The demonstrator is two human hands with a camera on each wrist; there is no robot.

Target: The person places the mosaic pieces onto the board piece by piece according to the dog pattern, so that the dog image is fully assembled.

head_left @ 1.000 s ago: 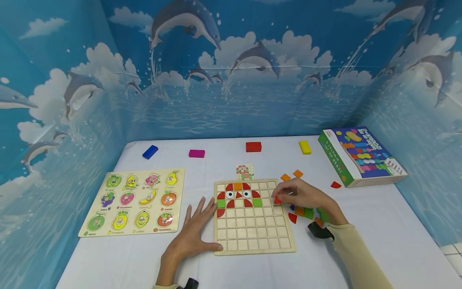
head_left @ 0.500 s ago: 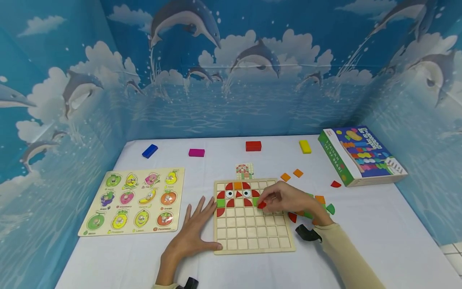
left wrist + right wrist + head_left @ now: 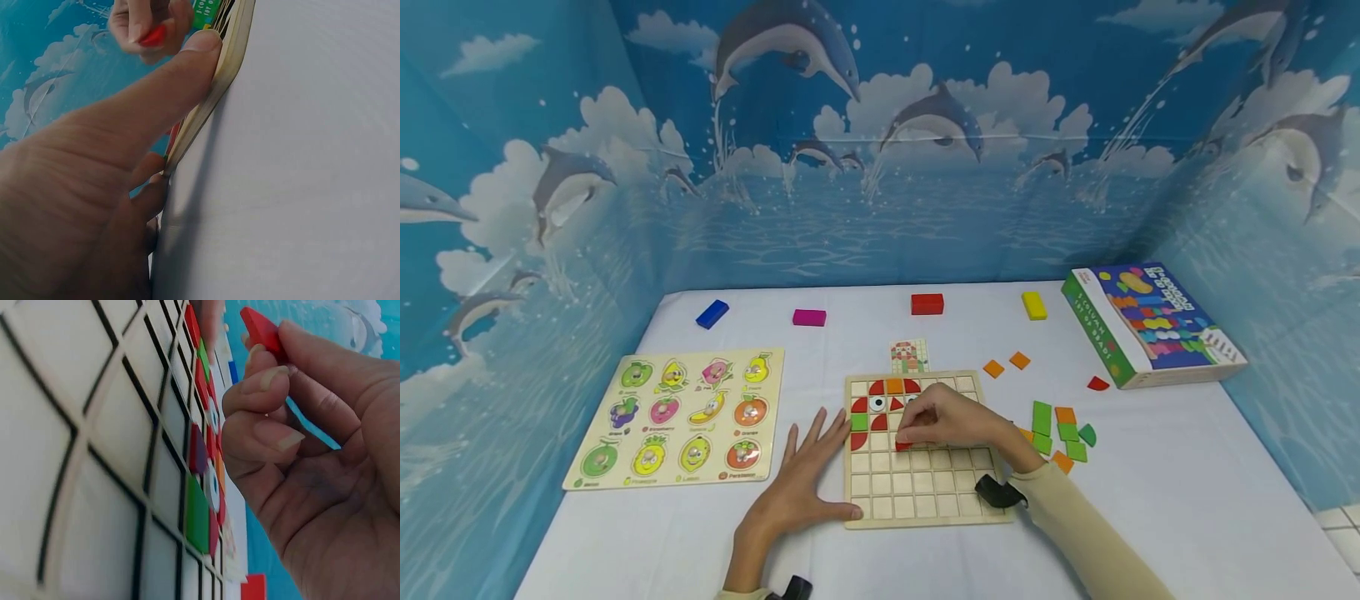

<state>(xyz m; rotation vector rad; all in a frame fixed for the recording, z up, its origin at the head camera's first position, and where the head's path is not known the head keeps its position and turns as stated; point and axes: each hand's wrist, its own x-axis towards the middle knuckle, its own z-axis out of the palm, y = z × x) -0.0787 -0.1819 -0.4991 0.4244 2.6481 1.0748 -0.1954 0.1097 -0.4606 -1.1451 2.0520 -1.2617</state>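
A wooden grid board [image 3: 925,506] lies on the white table, its upper rows holding red, green and orange tiles and round eye tiles. Over its middle, my right hand [image 3: 951,417] pinches a red quarter-circle tile [image 3: 261,330] between thumb and fingers. That hand covers part of the tile pattern in the head view. My left hand [image 3: 808,479] lies spread at the board's left side. Its thumb [image 3: 187,56] touches the board's edge near the front corner, and its fingertips reach the left edge higher up.
Loose green tiles [image 3: 1042,414] and orange tiles lie right of the board. A small pattern card [image 3: 910,357] sits behind it. At left is a fruit puzzle board [image 3: 685,421], at back right a game box [image 3: 1157,325]. Several coloured blocks, one red block [image 3: 927,304] among them, line the back.
My right hand has carried the red tile leftward from the board's right edge to its middle, uncovering the loose tiles at right. My left hand has stayed in place.
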